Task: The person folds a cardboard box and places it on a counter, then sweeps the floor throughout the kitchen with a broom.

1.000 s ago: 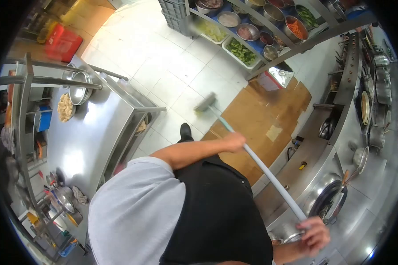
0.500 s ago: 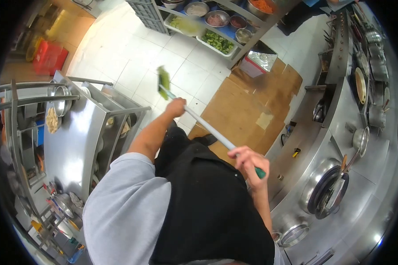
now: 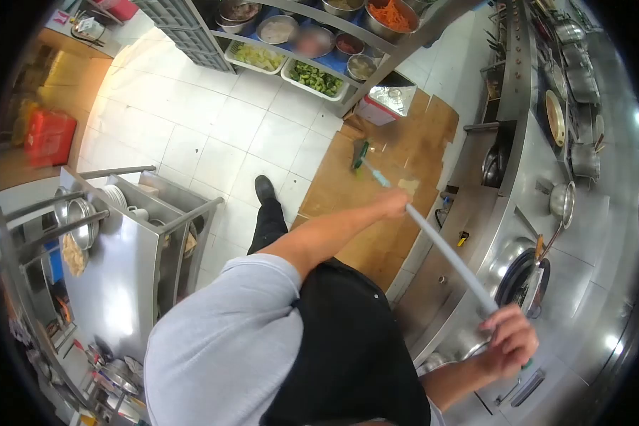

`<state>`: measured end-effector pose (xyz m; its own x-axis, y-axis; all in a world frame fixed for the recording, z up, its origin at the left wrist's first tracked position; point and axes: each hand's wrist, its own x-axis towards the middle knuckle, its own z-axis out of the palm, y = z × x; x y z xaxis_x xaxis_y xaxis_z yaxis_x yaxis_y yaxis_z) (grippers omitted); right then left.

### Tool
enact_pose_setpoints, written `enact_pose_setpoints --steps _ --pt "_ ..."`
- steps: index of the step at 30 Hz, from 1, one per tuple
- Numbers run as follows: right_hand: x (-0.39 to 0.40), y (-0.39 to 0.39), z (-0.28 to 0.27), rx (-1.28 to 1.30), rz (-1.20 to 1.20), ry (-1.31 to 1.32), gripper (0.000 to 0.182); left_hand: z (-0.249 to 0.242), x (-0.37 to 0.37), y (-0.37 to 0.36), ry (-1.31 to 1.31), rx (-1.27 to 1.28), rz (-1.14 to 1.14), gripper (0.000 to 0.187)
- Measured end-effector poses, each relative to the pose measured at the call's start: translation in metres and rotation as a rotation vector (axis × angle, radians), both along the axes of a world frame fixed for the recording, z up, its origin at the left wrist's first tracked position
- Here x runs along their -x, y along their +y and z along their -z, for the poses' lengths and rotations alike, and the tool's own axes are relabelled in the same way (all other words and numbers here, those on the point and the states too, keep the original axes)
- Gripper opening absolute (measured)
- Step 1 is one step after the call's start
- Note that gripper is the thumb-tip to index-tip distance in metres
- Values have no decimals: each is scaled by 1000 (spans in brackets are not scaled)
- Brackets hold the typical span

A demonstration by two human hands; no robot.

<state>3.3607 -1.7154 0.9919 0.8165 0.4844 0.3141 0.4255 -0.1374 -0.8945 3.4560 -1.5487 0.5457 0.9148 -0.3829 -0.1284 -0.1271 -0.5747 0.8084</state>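
Observation:
A long broom with a pale grey handle (image 3: 447, 248) slants across the view. Its green and dark head (image 3: 361, 153) rests on the brown cardboard (image 3: 355, 192) that covers part of the floor. My left hand (image 3: 394, 202) is wrapped round the handle's lower part, not far above the head. Near the top end, my right hand (image 3: 512, 341) grips the same handle beside the steel counter. A bit of the green end cap shows just past the right hand.
Steel cooking counters with a wok (image 3: 522, 273) and pans line the right side. At the top stands a rack with vegetable trays (image 3: 316, 78) and bowls. A steel table (image 3: 113, 284) is on the left, and a red container (image 3: 50, 138) sits beyond it.
The broom head has swung right, from above the white tiles onto the cardboard. Both hands moved right with the handle, still gripping it. My view has shifted, and one foot now shows on the tiles.

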Motion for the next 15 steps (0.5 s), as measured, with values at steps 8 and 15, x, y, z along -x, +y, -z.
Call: enact_pose_setpoints --steps 8,15 --pt "-88 127 146 -480 176 490 52 134 -36 266 -6 -293 -155 23" --pt "-117 302 216 -598 -41 654 39 113 17 508 190 -437 -520 19"
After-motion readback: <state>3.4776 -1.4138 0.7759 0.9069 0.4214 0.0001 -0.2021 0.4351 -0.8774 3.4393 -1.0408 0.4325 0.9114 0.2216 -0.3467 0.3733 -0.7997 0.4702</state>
